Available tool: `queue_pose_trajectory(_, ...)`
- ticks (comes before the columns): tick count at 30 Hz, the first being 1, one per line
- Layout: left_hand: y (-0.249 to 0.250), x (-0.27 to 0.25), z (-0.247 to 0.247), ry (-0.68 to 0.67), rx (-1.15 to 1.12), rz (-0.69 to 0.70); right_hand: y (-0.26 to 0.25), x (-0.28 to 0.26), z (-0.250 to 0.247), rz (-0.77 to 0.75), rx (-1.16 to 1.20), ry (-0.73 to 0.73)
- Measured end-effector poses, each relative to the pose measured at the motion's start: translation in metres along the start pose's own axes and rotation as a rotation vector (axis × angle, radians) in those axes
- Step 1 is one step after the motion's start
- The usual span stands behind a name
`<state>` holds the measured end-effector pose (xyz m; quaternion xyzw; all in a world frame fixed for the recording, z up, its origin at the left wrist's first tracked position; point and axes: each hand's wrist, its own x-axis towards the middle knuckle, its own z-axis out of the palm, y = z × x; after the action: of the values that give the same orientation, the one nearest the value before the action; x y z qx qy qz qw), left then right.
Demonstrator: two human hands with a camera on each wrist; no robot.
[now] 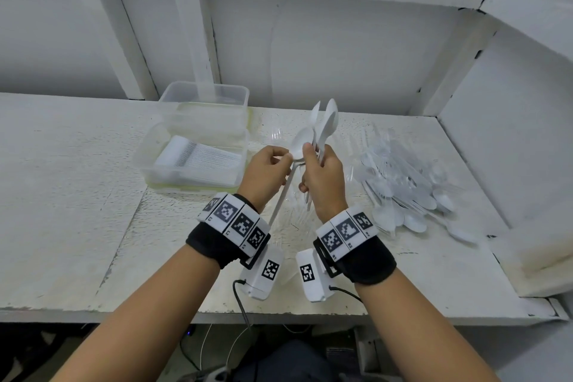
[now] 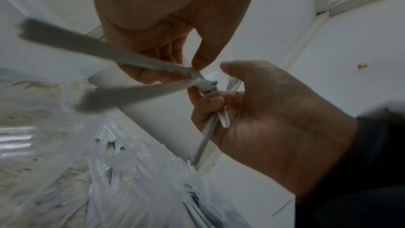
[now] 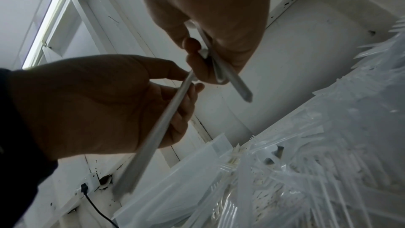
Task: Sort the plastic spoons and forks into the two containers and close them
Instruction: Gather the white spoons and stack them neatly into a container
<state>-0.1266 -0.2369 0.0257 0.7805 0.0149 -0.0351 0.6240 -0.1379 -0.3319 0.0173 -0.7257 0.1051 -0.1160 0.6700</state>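
Note:
My left hand (image 1: 289, 159) pinches a white plastic spoon (image 1: 302, 142) at the neck, between thumb and fingertips; its handle slants down past my left wrist. Right beside it, my right hand (image 1: 312, 166) grips a bunch of several white spoons (image 1: 326, 122) by the handles, bowls pointing up. The two hands nearly touch above the table. In the right wrist view, the right hand (image 3: 197, 55) clamps the handles and the left hand (image 3: 190, 79) holds the single handle. The near clear container (image 1: 145, 161) holds a neat stack of white cutlery; the far container (image 1: 206, 93) looks empty. Both are open.
A loose pile of spoons and clear forks (image 1: 403, 186) lies on the white table (image 1: 77, 195) to the right of my hands, near the right side wall (image 1: 511, 133). A few clear forks (image 1: 276, 133) lie behind the hands. A white wall stands behind the containers.

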Motion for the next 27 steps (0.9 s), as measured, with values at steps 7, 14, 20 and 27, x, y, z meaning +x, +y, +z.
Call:
queue_pose_trajectory(7, -0.003, -0.001, 0.001, -0.081, 0.055, 0.042, 0.003, 0.005, -0.008, -0.050, -0.081, 0.072)
queue_pose_trajectory(14, -0.006, -0.003, 0.000, -0.375, -0.142, -0.183, 0.002, 0.012, -0.017, -0.057, -0.132, 0.008)
queue_pose_trajectory(20, -0.005, -0.003, -0.004, -0.437, -0.345, -0.281, 0.002, 0.017, -0.029, 0.028, -0.146, -0.069)
queue_pose_trajectory(27, -0.009, -0.003, -0.007, -0.235, -0.462, -0.256, 0.011, 0.008, -0.030, 0.069, -0.107, -0.076)
